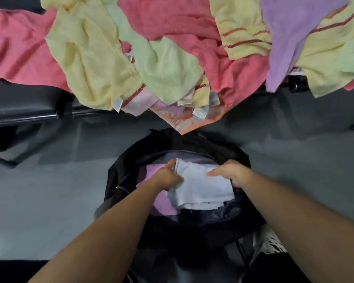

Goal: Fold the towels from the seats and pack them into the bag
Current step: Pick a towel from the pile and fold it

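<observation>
Grey floor point(59, 201), matte, fills the middle band of the view, blotchy with soft dark shadows. White mesh point(271, 245) lies on the floor at its lower right, crumpled and partly hidden; can't tell what it is. Black rail point(25, 117) runs just above the floor at its upper left, glossy, near level. Thin black leg point(0, 160) slants down onto the floor at its left edge. Black strip point(14, 271) borders the floor at bottom left.
</observation>
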A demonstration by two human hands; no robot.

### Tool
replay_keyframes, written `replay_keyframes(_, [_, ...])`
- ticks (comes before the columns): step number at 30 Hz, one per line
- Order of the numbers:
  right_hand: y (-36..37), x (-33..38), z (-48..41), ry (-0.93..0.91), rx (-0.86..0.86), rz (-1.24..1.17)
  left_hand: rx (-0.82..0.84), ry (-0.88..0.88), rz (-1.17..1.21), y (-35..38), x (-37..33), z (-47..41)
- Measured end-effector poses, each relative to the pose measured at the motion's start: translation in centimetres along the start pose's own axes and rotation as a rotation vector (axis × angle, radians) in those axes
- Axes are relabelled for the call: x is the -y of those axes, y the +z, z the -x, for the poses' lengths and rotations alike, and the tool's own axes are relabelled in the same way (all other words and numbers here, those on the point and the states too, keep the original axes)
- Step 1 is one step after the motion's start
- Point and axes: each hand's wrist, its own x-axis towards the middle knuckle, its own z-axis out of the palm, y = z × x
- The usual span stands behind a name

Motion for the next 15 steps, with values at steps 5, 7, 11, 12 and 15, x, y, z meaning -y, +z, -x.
replay_keyframes(5, [1.9, -1.6, -3.7, 0.03, -0.151, -0.028, -0.028, -0.045, 0.157, 3.5, 2.2, -3.3])
replay_keyframes(7, [3.0, -2.8, -4.2, 0.075, -0.164, -0.001, -0.024, -0.072, 0.165, 4.3, 2.6, -3.7])
replay_keyframes(11, [4.9, -4.7, -4.3, 0.111, -0.197, 0.078, -0.109, -0.14, 0.108, 5.0, 3.9, -4.9])
replay_keyframes(12, [5.1, -4.6, -4.4, 0.121, -0.215, 0.064, -0.154, -0.167, 0.096, 4.9, 4.0, -5.2])
replay_keyframes(15, [5.3, -4.3, -5.4, 0.139, -0.25, 0.03, -0.219, -0.191, 0.053, 4.6, 4.4, -6.0])
